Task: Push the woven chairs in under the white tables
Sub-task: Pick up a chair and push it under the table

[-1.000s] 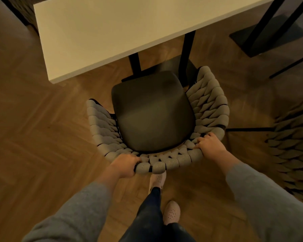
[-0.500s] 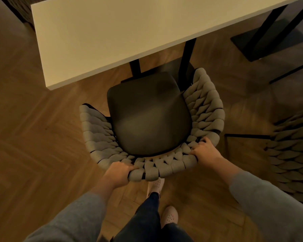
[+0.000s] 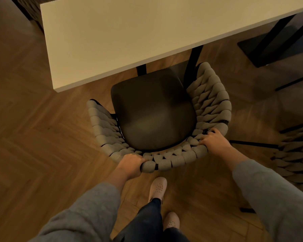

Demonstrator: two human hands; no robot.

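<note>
grip: my left hand point(image 3: 130, 164) and right hand point(image 3: 214, 143) wrapped round woven chair point(image 3: 171, 158) back rim, frame centre | handling: stiff frame, grippy weave, should slide easily under white surface point(image 3: 129, 32)

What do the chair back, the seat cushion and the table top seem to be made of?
Chair back: thick grey cord, matte, woven in plump braided strands; probably rope or textile.
Seat cushion: dark, smooth, padded cover with a faint sheen; perhaps leather or imitation.
Table top: white, flat, matte board with a sharp edge; likely laminate or painted wood.
</note>
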